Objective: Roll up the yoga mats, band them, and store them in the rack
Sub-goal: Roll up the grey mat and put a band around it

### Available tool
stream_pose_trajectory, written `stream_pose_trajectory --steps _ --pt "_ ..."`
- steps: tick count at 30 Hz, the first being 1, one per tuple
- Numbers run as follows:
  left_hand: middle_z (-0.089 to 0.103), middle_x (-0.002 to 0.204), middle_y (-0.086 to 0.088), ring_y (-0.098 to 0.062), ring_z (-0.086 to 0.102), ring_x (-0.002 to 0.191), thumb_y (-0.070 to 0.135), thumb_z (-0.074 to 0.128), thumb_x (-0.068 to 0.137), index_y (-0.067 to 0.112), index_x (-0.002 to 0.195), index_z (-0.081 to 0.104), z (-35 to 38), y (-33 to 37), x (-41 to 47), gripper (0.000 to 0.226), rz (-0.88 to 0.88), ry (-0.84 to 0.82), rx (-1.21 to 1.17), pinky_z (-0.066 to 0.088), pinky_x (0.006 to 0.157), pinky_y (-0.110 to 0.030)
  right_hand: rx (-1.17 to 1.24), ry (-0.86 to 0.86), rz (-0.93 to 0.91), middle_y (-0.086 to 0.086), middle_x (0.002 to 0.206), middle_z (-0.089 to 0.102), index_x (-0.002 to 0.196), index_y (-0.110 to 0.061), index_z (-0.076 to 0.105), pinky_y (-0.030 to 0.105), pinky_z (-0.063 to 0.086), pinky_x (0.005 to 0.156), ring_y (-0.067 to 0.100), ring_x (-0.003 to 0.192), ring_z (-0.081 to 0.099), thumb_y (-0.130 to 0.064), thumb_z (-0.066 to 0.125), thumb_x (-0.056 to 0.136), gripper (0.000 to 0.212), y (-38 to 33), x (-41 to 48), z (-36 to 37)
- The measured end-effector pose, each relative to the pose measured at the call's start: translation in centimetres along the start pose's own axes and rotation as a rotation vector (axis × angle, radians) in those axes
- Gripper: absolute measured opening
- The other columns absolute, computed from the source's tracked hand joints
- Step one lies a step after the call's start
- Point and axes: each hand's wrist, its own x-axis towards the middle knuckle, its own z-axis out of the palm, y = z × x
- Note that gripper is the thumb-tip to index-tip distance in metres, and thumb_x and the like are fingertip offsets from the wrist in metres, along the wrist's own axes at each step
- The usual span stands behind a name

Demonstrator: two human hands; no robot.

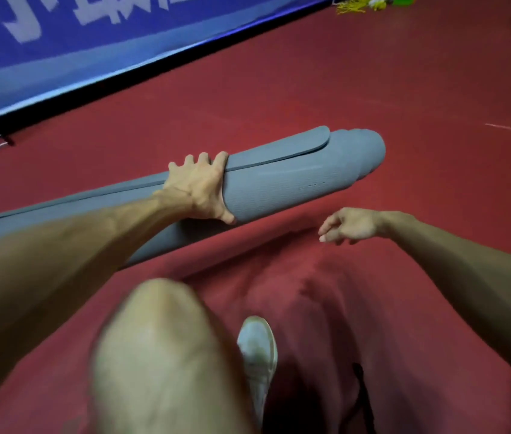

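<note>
A grey yoga mat (294,180), rolled into a long tube, lies slanting across the red floor from lower left to upper right. Its loose outer flap shows along the top near the right end. My left hand (199,189) grips the roll around its middle, fingers over the top and thumb under the near side. To the right of the roll, my right hand (349,225) hovers over the floor with relaxed fingers and holds nothing. No band or rack is in view.
A blue padded barrier (91,51) with white lettering runs along the far left. My bare knee (160,355) and a white shoe (257,349) fill the lower middle. Yellow and green items (370,3) lie at the top right. Red floor (404,89) spreads all around.
</note>
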Motion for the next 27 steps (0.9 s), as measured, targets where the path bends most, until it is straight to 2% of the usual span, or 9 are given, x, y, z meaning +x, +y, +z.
stream_pose_trajectory --steps 3,6,9,11,15,18,20,23,27 --pt "0.046 0.128 -0.014 -0.039 0.045 0.117 0.066 0.081 0.044 0.02 0.14 0.025 0.5 4.8 2.7 0.121 0.132 0.019 0.067 0.04 0.091 -0.056 0.051 -0.012 0.126 -0.001 0.07 0.056 0.09 -0.015 0.065 0.024 0.04 0.057 0.01 0.063 0.051 -0.016 0.067 0.089 0.003 6.2 -0.3 2.8" --pt "0.045 0.128 -0.013 -0.038 0.045 0.116 0.065 0.08 0.043 0.019 0.142 0.022 2.3 9.7 4.5 0.124 0.263 0.004 0.124 0.04 0.09 -0.056 -0.023 -0.069 0.192 -0.008 0.058 0.056 0.085 -0.011 0.069 0.022 0.038 0.051 0.007 0.051 0.049 -0.009 0.06 0.091 0.011 11.4 0.0 6.3" --pt "0.044 0.127 -0.013 -0.036 0.046 0.113 0.063 0.079 0.043 0.018 0.144 0.018 5.4 14.5 5.2 0.127 0.389 -0.034 0.169 0.041 0.088 -0.053 -0.058 -0.098 0.234 0.011 0.092 0.069 0.106 -0.002 0.071 0.026 0.038 0.066 0.025 0.084 0.062 -0.021 0.062 0.091 0.026 15.2 0.0 10.4" --pt "0.044 0.125 -0.013 -0.035 0.046 0.111 0.059 0.079 0.043 0.018 0.144 0.018 7.9 17.2 4.9 0.125 0.45 -0.061 0.169 0.04 0.088 -0.052 -0.073 -0.076 0.302 0.015 0.108 0.069 0.107 -0.004 0.071 0.026 0.037 0.068 0.027 0.093 0.062 -0.031 0.062 0.091 0.032 16.9 -0.9 13.4" --pt "0.04 0.13 -0.012 -0.035 0.042 0.116 0.062 0.075 0.05 0.018 0.148 0.013 13.1 20.7 3.0 0.124 0.537 -0.106 0.179 0.037 0.095 -0.055 0.038 -0.064 0.453 0.013 0.109 0.068 0.107 -0.005 0.07 0.025 0.04 0.069 0.026 0.102 0.063 -0.038 0.059 0.093 0.037 19.8 -2.2 20.7" --pt "0.041 0.133 -0.011 -0.033 0.043 0.116 0.067 0.069 0.053 0.018 0.148 0.014 16.0 21.4 1.2 0.121 0.583 -0.11 0.16 0.036 0.097 -0.055 0.1 -0.041 0.496 0.008 0.108 0.064 0.11 -0.012 0.063 0.027 0.043 0.076 0.025 0.106 0.062 -0.05 0.068 0.082 0.047 20.9 -3.1 26.6" --pt "0.041 0.133 -0.009 -0.031 0.043 0.116 0.065 0.071 0.052 0.02 0.148 0.015 17.1 21.0 0.4 0.121 0.597 -0.115 0.139 0.035 0.098 -0.053 0.083 0.02 0.518 0.009 0.115 0.059 0.113 -0.013 0.059 0.031 0.045 0.085 0.028 0.11 0.058 -0.044 0.068 0.082 0.045 21.0 -3.6 29.1" --pt "0.04 0.134 -0.007 -0.03 0.041 0.117 0.063 0.073 0.049 0.021 0.148 0.016 17.4 19.6 0.0 0.122 0.592 -0.11 0.106 0.033 0.1 -0.053 0.122 0.105 0.574 0.012 0.115 0.065 0.108 -0.011 0.063 0.032 0.047 0.086 0.029 0.108 0.061 -0.036 0.06 0.089 0.031 20.5 -4.1 29.5" --pt "0.044 0.13 -0.008 -0.033 0.045 0.114 0.065 0.07 0.048 0.021 0.146 0.021 15.3 17.4 0.7 0.118 0.541 -0.037 0.03 0.034 0.099 -0.053 0.377 0.24 0.653 0.01 0.098 0.07 0.096 -0.005 0.069 0.025 0.041 0.078 0.023 0.095 0.064 -0.03 0.074 0.083 0.028 19.9 -3.9 25.9"
